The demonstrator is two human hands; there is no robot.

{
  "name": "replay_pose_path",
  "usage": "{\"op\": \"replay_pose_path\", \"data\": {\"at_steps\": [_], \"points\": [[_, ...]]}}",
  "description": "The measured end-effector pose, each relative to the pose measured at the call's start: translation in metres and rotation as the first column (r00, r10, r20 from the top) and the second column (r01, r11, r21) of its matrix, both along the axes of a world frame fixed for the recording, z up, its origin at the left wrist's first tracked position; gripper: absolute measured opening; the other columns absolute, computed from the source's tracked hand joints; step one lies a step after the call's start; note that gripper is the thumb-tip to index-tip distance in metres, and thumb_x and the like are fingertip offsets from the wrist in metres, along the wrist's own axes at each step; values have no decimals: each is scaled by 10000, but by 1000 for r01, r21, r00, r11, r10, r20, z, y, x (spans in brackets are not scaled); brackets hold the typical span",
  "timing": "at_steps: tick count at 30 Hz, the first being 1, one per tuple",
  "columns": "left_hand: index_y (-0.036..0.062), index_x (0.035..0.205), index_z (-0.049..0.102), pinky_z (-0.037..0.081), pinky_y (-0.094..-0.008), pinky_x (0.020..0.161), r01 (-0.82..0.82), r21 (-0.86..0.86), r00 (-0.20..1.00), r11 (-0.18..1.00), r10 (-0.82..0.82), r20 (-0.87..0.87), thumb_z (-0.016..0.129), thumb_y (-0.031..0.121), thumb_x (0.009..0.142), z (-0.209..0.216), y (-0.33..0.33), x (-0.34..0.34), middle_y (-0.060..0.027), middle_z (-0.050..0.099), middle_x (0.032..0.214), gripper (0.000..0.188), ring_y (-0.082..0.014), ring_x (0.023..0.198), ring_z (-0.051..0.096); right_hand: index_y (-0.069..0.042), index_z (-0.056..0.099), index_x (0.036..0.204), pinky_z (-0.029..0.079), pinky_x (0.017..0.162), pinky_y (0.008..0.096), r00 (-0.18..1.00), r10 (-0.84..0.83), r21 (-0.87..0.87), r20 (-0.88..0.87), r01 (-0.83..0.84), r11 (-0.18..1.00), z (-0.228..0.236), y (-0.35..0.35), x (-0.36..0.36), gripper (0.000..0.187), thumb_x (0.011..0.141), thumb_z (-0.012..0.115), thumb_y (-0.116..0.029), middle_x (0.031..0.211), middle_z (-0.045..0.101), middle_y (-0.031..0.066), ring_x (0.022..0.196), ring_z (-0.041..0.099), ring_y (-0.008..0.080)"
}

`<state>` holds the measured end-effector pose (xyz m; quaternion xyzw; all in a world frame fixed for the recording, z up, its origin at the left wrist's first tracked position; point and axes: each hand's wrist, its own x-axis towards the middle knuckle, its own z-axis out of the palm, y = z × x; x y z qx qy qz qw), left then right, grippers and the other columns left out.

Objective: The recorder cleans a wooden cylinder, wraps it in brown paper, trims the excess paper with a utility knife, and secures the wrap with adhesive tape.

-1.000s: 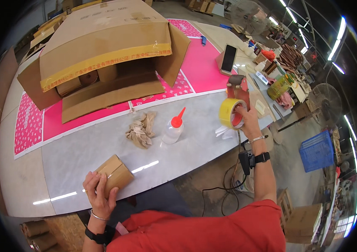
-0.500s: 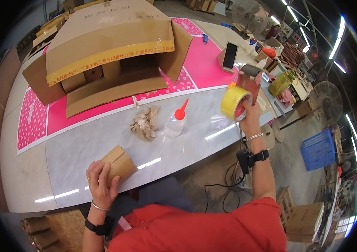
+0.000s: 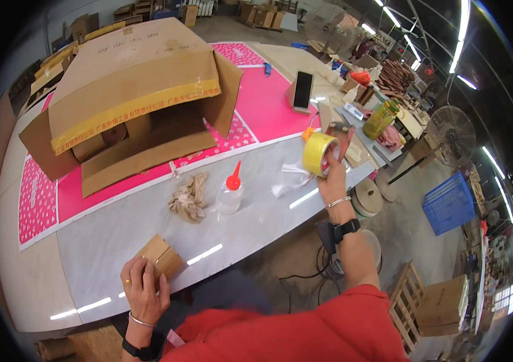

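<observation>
My left hand [image 3: 143,289] is closed around a brown paper-wrapped roll [image 3: 162,256] at the near left of the grey tabletop. At the right of the table my right hand [image 3: 333,181] grips a tape dispenser [image 3: 315,155] carrying a yellow roll of tape. Its red frame shows partly beyond my fingers. Between the hands stand a clear squeeze bottle [image 3: 230,198] with a red pointed cap and a crumpled beige cloth or paper [image 3: 189,199]. A crumpled piece of clear or white plastic [image 3: 292,179] lies just left of the dispenser.
A large open carton [image 3: 142,114] with rolls inside rests on pink printed sheeting [image 3: 262,102] at the far side. A phone [image 3: 302,90] leans on a stand at the far right, near a yellow-green jar [image 3: 380,119]. Off the table are a blue crate [image 3: 449,205] and a fan [image 3: 451,136].
My right hand has lowered the tape dispenser toward the tabletop. My left hand stays on the brown roll. The whole view has shifted, with the carton appearing lower and further left.
</observation>
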<state>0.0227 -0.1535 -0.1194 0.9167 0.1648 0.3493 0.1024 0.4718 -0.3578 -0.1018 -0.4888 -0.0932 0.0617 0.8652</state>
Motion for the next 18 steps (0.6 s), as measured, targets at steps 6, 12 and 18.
{"op": "replay_pose_path", "data": {"at_steps": [6,12,18], "points": [[-34,1107,541,396,-458,925,-21,37,999,999,22,-33,617,11,753,-6,21,-1,-198,520,1125,365,-391,1067,490,-23,529,1196,533,810,323,976,37,74,-215,-21,997,3,-1,-19,326,886,604,-90,1117,611,80,987,624,184],[-20,1127,544,416,-446,893,-69,-46,997,997,67,-45,584,53,829,-9,47,1,-198,543,1116,309,-380,1005,518,-38,551,1172,537,804,345,978,5,42,-209,4,999,2,-3,-29,283,906,606,-117,1066,626,75,973,631,199],[-7,1111,549,432,-414,852,-112,-294,993,949,92,-79,573,64,843,-12,69,1,-176,578,1041,278,-353,948,548,-73,535,1212,523,816,339,961,84,63,-264,-69,996,-10,-8,-32,348,877,630,-92,1111,614,64,986,621,183]]}}
